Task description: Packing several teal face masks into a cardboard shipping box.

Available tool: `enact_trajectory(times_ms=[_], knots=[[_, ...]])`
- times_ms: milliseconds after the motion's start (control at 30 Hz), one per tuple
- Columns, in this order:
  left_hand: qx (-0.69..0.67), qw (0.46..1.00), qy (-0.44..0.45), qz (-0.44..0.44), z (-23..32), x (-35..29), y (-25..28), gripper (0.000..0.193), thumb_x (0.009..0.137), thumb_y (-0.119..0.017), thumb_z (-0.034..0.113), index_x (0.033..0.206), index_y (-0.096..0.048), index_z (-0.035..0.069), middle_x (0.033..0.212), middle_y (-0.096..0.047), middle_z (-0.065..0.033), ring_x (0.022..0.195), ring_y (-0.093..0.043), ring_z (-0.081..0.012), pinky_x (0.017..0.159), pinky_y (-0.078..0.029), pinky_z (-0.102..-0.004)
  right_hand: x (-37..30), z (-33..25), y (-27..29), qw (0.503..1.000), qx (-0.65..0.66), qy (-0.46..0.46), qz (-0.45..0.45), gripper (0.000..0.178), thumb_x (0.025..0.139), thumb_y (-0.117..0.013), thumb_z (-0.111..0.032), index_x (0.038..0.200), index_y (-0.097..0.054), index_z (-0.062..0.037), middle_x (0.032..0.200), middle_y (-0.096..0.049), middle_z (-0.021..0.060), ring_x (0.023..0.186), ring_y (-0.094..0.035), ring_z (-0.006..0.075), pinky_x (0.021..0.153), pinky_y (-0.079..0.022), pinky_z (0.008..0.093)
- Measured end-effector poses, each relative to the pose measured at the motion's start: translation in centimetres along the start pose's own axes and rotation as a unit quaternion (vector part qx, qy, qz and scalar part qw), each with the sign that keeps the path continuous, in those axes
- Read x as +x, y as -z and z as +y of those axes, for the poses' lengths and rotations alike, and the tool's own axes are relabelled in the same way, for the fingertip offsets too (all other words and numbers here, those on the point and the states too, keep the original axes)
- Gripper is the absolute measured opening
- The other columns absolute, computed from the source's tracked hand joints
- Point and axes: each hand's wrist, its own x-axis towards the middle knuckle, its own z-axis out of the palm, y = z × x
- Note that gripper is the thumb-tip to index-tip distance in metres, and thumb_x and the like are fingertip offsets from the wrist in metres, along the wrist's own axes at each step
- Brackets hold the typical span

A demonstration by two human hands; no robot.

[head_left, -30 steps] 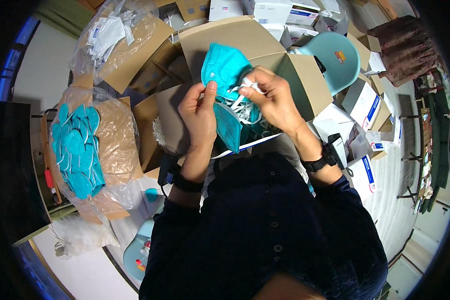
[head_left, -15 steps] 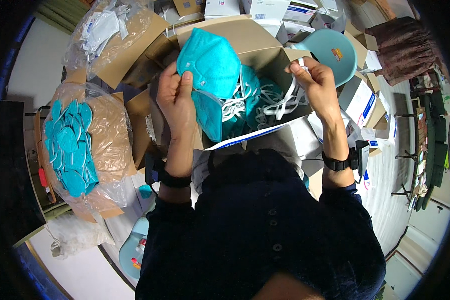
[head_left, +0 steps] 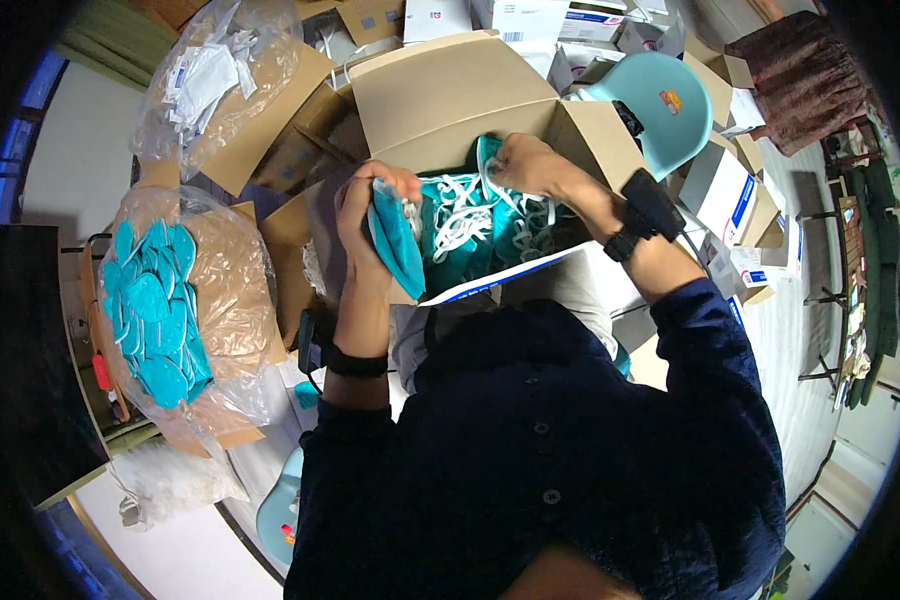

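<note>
L hand [head_left: 365,215] fingers pinch teal mask [head_left: 398,245] over open box [head_left: 450,100]; R hand [head_left: 525,165] grips another w/ white straps [head_left: 460,215]; risk: straps snag, drag extras out.

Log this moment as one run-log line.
left hand: holds teal face mask | right hand: inside open cardboard box, on teal masks with white straps | bagged teal masks: person's left

Open top of the cardboard box [head_left: 450,100], hemmed by raised flaps and tangled white straps [head_left: 460,215].
</note>
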Motion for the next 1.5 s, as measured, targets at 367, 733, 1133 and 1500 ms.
enact_trajectory(times_ms=[367, 733, 1133, 1500], knots=[[0.485, 0.867, 0.051, -0.100, 1.3, -0.3, -5.4, 0.026, 0.078, -0.077, 0.012, 0.099, -0.068, 0.000, 0.090, -0.072, -0.0135, 0.082, -0.068, -0.0158, 0.074, -0.052, -0.0296, -6.1, -0.7, 1.0, 0.894, 0.409, 0.185, -0.002, 0.013, 0.093, -0.060, -0.010, 0.083, -0.060, -0.0013, 0.069, -0.048, -0.0069, 0.063, -0.037, 0.0015, 0.053, -0.031, 0.0225], [0.453, 0.888, -0.051, -0.070, 1.5, -1.3, -5.9, 0.009, 0.081, -0.071, 0.005, 0.087, -0.069, -0.001, 0.076, -0.067, -0.0123, 0.066, -0.062, -0.0134, 0.061, -0.047, -0.0279, -4.6, 0.3, 1.7, 0.948, 0.067, 0.062, 0.306, 0.022, 0.085, -0.059, -0.021, 0.089, -0.062, 0.0000, 0.073, -0.064, 0.0241, 0.072, -0.065, 0.0394, 0.064, -0.049, 0.0477], [0.380, 0.896, -0.140, -0.180, 2.6, -1.4, -6.0, 0.010, 0.083, -0.065, -0.002, 0.093, -0.066, -0.001, 0.086, -0.065, -0.0126, 0.074, -0.065, -0.0235, 0.066, -0.050, -0.0298, -8.0, -0.6, 5.6, 0.845, 0.472, 0.250, 0.005, 0.021, 0.099, -0.054, -0.025, 0.101, -0.063, -0.0064, 0.115, -0.066, 0.0049, 0.096, -0.055, 0.0091, 0.086, -0.042, 0.0253], [0.390, 0.908, -0.081, -0.129, 2.0, -1.5, -4.8, 0.011, 0.083, -0.066, 0.001, 0.094, -0.065, 0.001, 0.082, -0.065, -0.0124, 0.074, -0.064, -0.0236, 0.066, -0.049, -0.0310, -8.6, -1.7, 2.3, 0.830, 0.499, 0.249, -0.013, 0.013, 0.093, -0.065, -0.013, 0.096, -0.063, -0.0011, 0.077, -0.059, -0.0045, 0.072, -0.049, 0.0019, 0.062, -0.042, 0.0201]])
